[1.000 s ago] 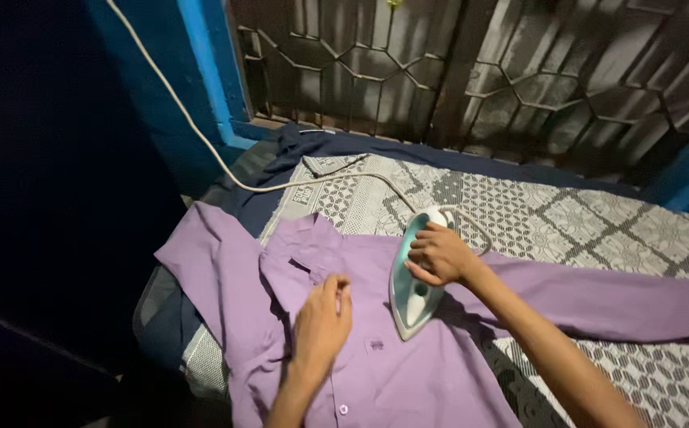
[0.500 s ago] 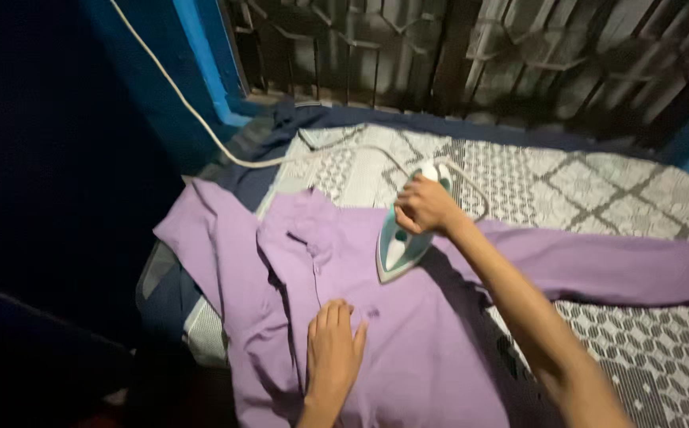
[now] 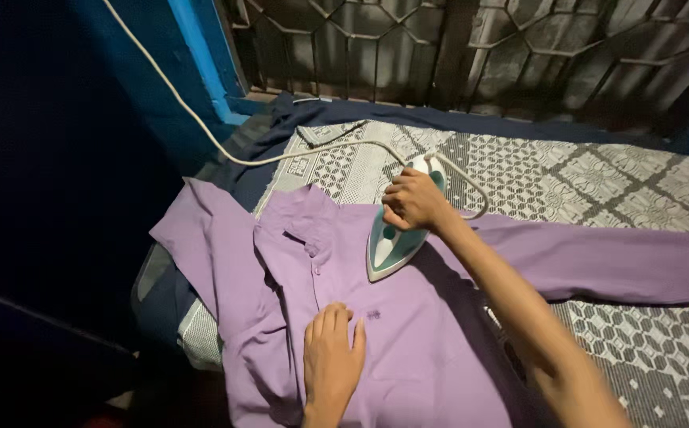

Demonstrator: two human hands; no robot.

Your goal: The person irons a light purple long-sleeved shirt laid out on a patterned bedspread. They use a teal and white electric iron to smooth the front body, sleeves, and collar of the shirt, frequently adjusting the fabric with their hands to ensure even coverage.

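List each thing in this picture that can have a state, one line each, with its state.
Purple shirt: spread flat, buttoned, sleeves out to both sides.
Iron: soleplate down on the shirt, tip toward the person.
Cord: slack, trailing up to the left.
Right hand: closed on the iron's handle.
Left hand: flat, palm down on the shirt.
Patterned cloth: laid flat beneath.

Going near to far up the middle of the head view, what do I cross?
Left hand flat on the purple shirt → iron gripped by the right hand → patterned cloth → dark blue fabric → metal window grille.
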